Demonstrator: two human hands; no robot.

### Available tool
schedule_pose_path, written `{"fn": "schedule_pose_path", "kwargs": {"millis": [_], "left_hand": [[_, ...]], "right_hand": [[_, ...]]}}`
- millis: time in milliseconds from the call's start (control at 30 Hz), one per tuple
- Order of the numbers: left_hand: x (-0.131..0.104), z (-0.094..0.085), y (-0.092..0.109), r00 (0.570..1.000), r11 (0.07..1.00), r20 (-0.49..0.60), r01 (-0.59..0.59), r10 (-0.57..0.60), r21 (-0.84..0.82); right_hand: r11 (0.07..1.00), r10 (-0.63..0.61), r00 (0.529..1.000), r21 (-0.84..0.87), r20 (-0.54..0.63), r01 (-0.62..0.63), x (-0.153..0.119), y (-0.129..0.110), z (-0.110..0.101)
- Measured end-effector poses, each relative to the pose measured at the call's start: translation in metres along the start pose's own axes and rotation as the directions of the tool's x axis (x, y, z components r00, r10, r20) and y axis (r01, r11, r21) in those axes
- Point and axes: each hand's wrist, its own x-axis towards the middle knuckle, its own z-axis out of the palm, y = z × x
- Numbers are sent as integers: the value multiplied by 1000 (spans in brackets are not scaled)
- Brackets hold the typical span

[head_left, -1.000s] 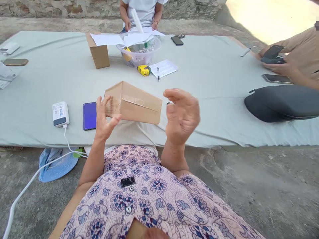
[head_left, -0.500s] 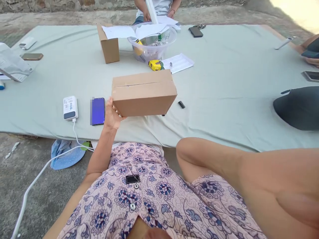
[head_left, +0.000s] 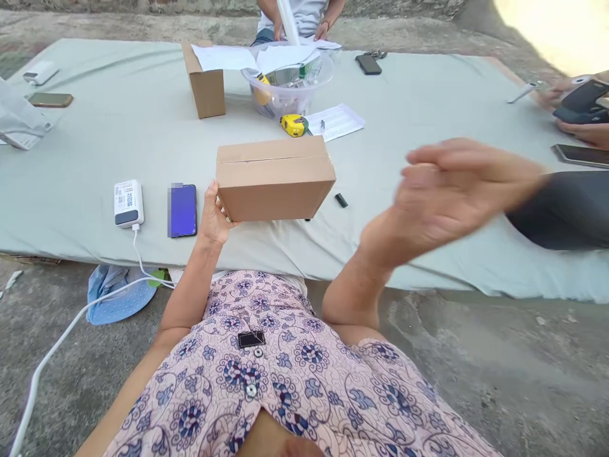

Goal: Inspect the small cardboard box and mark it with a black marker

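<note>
Cardboard box (head_left: 276,184), one of two, is above the table (head_left: 413,114), left end pinched by the left hand (head_left: 214,219). Right of the box, the right hand (head_left: 440,200) is too blurred to tell if spread. Left of the box: one phone (head_left: 184,211), one power bank (head_left: 128,203).

Soft, even daylight covers the worktop (head_left: 419,127), and sunlit ground (head_left: 556,32) at the upper right glares almost white. Motion blur smears the raised right hand (head_left: 442,197), while the box (head_left: 278,200) looks fairly sharp; blocky pixels hide the left edge of the phone (head_left: 184,212).
</note>
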Motion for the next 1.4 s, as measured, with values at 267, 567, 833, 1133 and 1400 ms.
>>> {"fn": "schedule_pose_path", "kwargs": {"millis": [267, 567, 833, 1133, 1400], "left_hand": [[24, 22, 2, 982, 955, 79, -187, 173, 229], [40, 22, -20, 888, 803, 116, -453, 445, 387], [32, 39, -24, 829, 668, 118, -516, 546, 536], [34, 29, -21, 846, 698, 128, -504, 518, 508], [46, 10, -26, 824, 722, 206, -563, 528, 403]], "right_hand": [[946, 186, 967, -299, 174, -128, -17, 51, 86], [853, 311, 939, -479, 144, -209, -29, 70, 109], [818, 329, 943, -515, 55, -256, -31, 74, 122], [925, 292, 944, -297, 155, -237, -29, 94, 90], [924, 361, 901, 38, 240, -381, -27, 110, 79]]}}
